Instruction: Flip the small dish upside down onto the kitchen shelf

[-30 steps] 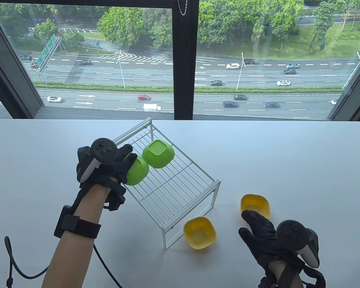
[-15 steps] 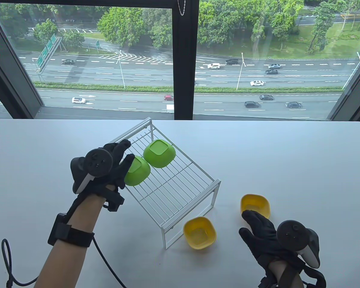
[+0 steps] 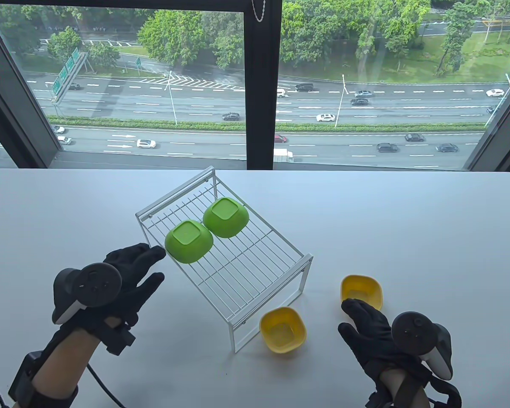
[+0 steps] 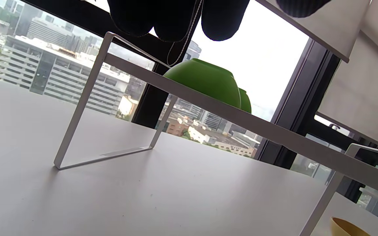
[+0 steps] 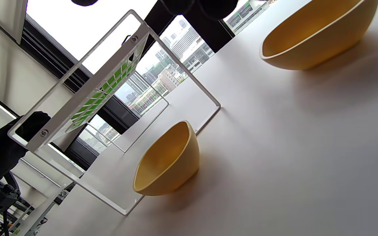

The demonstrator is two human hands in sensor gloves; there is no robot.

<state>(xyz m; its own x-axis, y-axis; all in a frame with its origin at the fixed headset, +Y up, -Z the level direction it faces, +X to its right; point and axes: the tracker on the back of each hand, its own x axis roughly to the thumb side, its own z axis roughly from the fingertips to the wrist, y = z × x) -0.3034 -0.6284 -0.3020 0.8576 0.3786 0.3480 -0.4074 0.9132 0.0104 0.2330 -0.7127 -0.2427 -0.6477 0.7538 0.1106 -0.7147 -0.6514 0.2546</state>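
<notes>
A white wire kitchen shelf [image 3: 238, 272] stands mid-table. Two green dishes lie upside down on it: one near its left edge [image 3: 189, 241], one behind it [image 3: 225, 217]; both show in the left wrist view [image 4: 205, 80]. Two yellow dishes stand upright on the table: one by the shelf's front leg [image 3: 283, 330] [image 5: 167, 160], one to its right [image 3: 361, 290] [image 5: 313, 36]. My left hand [image 3: 142, 272] is open and empty, left of the shelf, fingers [image 3: 153, 253] near the near green dish. My right hand [image 3: 361, 325] is open, fingers [image 3: 352, 307] at the right yellow dish's near rim.
The white table [image 3: 408, 229] runs back to a large window. The shelf's leg frame [image 4: 77, 108] rests on the table ahead of my left wrist. Cables trail from my left forearm at the bottom left.
My left hand let go of the near green dish, which now lies upside down on the shelf, and drew back down-left. The right hand has stayed put.
</notes>
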